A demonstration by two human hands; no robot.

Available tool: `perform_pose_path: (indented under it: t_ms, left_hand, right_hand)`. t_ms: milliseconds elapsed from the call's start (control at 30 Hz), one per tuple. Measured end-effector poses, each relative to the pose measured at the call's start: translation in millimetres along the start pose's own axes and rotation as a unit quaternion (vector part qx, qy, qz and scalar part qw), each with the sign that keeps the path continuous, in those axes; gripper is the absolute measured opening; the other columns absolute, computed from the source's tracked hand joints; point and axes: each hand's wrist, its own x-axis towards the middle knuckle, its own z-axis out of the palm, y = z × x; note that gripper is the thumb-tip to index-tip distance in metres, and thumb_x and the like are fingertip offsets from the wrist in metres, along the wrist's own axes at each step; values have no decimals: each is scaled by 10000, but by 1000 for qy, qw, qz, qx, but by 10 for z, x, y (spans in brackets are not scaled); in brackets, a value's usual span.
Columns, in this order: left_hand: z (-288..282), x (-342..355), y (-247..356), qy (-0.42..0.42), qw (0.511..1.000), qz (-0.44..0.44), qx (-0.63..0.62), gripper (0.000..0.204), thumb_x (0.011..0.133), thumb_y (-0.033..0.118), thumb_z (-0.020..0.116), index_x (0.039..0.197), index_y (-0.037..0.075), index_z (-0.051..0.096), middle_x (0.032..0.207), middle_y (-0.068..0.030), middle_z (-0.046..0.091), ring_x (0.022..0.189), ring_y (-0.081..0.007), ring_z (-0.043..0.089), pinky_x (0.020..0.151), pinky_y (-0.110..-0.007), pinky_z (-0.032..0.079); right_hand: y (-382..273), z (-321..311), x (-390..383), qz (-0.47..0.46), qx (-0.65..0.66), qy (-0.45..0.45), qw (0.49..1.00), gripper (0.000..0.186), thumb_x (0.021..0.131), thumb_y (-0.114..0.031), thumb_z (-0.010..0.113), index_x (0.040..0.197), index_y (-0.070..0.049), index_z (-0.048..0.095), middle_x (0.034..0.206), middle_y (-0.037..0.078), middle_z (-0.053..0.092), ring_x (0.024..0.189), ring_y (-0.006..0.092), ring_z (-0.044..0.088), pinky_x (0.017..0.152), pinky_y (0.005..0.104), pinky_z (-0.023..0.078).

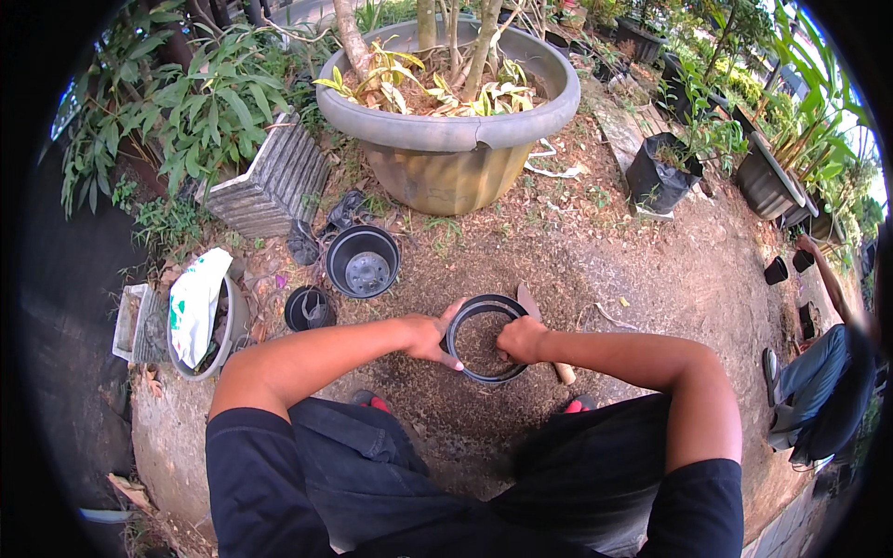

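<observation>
A round black plant pot [484, 303] with brown soil [477, 340] in it stands on the ground in front of me. My left hand [428, 337] clasps its left side, thumb and fingers spread along the rim. Over the right rim reaches my right hand [524, 340], closed like a fist, its fingertips down at the soil inside; whatever they may hold is hidden. Partly behind the pot and my right hand lies a hand trowel, with its blade [528, 301] pointing away and its wooden handle [565, 374] toward me.
Left of the pot are an empty black pot [364, 263], a smaller one [310, 309] and a grey pot [237, 325] holding a white bag [197, 307]. A large planter [446, 130] stands ahead. At right, another person's hand [806, 244] holds a small black pot [803, 261].
</observation>
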Motion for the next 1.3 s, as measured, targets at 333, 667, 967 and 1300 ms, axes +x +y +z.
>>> perform_pose_path:
  t_ms: [333, 667, 967, 1300]
  left_hand:
    - [-29, -14, 33, -5, 1000, -3, -5, 1429, 793, 729, 711, 1546, 12, -270, 1387, -345, 545, 1285, -450, 559, 1101, -437, 428]
    - [-18, 5, 26, -9, 1000, -5, 1, 1428, 799, 729, 705, 1542, 16, -285, 1412, -329, 535, 1290, -433, 563, 1099, -438, 429]
    - [-54, -35, 72, -7, 1000, 0, 1, 1429, 801, 728, 702, 1538, 10, -289, 1408, -320, 544, 1301, -429, 554, 1099, -437, 427]
    - [-69, -41, 83, -11, 1000, -13, 8, 1430, 795, 741, 701, 1546, 17, -277, 1410, -334, 534, 1308, -431, 549, 1113, -434, 416]
  right_hand:
    - [-4, 2, -53, 5, 52, -18, 998, 277, 801, -158, 715, 1036, -296, 770, 1035, 65, 752, 1053, 290, 709, 863, 422, 576]
    - [-2, 30, 16, -19, 43, -38, 998, 286, 787, -140, 732, 1023, -287, 799, 1054, 74, 762, 1035, 291, 717, 849, 423, 579]
    - [43, -5, 68, -53, 43, -47, 997, 215, 777, -124, 729, 925, -261, 804, 979, 73, 769, 982, 293, 729, 807, 419, 579]
    - [88, 206, 21, 42, 253, 45, 965, 214, 794, -144, 706, 957, -248, 796, 983, 23, 778, 987, 248, 730, 832, 393, 582]
